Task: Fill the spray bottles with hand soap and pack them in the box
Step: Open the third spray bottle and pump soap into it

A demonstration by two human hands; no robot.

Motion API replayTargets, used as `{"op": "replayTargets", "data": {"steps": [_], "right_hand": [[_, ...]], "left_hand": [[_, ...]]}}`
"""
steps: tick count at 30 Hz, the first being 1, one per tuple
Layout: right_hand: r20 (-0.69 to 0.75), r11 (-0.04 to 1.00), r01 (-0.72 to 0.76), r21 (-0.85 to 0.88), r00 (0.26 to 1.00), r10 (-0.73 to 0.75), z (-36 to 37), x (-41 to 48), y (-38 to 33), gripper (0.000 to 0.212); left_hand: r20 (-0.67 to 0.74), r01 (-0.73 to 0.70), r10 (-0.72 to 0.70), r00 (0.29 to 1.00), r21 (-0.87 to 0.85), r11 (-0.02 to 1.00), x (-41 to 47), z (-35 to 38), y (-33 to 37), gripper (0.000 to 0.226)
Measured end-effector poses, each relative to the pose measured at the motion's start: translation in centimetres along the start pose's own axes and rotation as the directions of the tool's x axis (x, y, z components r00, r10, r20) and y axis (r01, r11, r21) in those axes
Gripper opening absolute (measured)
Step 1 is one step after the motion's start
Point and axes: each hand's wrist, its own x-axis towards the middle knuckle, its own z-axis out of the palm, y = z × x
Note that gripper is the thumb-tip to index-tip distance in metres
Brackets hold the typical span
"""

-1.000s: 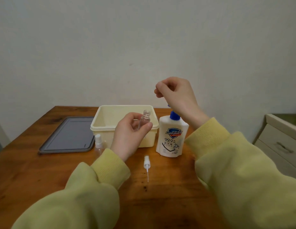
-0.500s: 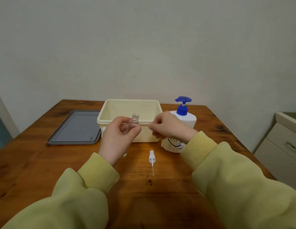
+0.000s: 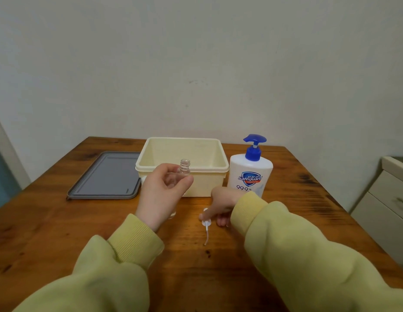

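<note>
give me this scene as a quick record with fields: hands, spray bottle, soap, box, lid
left hand: holds the small clear spray bottle upright, neck uncapped
right hand: low over the table, fingertips pinching the spray head
spray head: lying on the table, tube pointing toward the camera
soap bottle: upright, blue pump, just right of the box
box: cream, open
lid: grey, flat on the table, left of the box
</note>
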Motion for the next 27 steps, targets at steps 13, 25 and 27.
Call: {"op": "replayTargets", "data": {"steps": [13, 25, 27], "right_hand": [[0.017, 0.992, -0.01, 0.129, 1.0, 0.008, 0.8, 0.9, 0.2, 0.024], [-0.285, 0.888, 0.266, 0.374, 0.945, -0.163, -1.6, -2.5, -0.4, 0.016], [-0.378, 0.85, 0.346, 0.396, 0.906, -0.193, -2.2, -3.3, -0.6, 0.017]], "left_hand": [[0.005, 0.023, -0.022, 1.0, -0.038, 0.999, 0.3, -0.1, -0.5, 0.029], [0.029, 0.0, 0.003, 1.0, -0.07, 0.998, 0.8, -0.6, -0.1, 0.027], [0.039, 0.001, 0.002, 0.999, -0.076, 0.997, 0.8, -0.6, -0.2, 0.028]]}}
